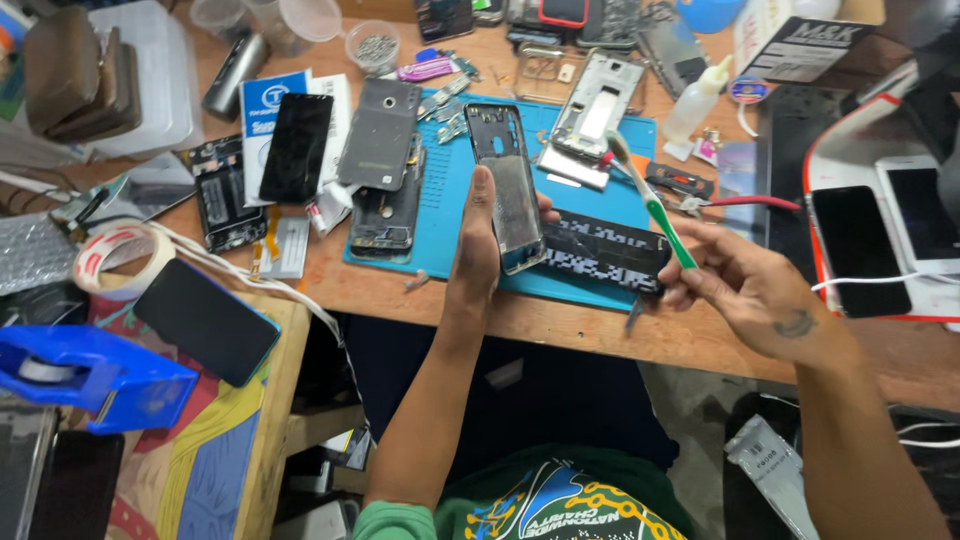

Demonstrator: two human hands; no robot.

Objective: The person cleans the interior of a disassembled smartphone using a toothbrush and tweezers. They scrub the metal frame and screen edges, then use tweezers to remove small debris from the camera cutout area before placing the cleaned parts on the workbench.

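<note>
phone frame [507,185] sits upright-ish in the left hand [478,240], long axis running away from the person, top end toward the far side of the bench, bottom end down by the palm. left hand is clamped on it: thumb up the left edge, fingertips just showing round the right edge, so the gutted inner face looks up at the camera. it hangs over the blue work mat [440,215], not resting on it

right hand [745,285] is off to the right and a bit nearer the person, closed round the green handle of a toothbrush [650,205]. brush slants up and to the left, bristle head at the far end, pointing toward the frame's upper right side. head is near the frame but apart from it, clear gap between the two. so the frame lies left of the brush hand and the brush axis crosses toward it at an angle, not parallel w/ the frame's long axis

judging by that, the brush head is the closest part of the right side to the frame, and the left hand sets the tilt of the face

round about: dark strip w/ black-and-white pattern [600,255] lies on the mat's near edge betw. the hands, silver chassis [597,105] beyond the brush head, black phone [205,320] on the left side table, tape roll [120,255] beside it, small squeeze bottle [695,100] farther back, wooden bench [560,325] under it all
</note>
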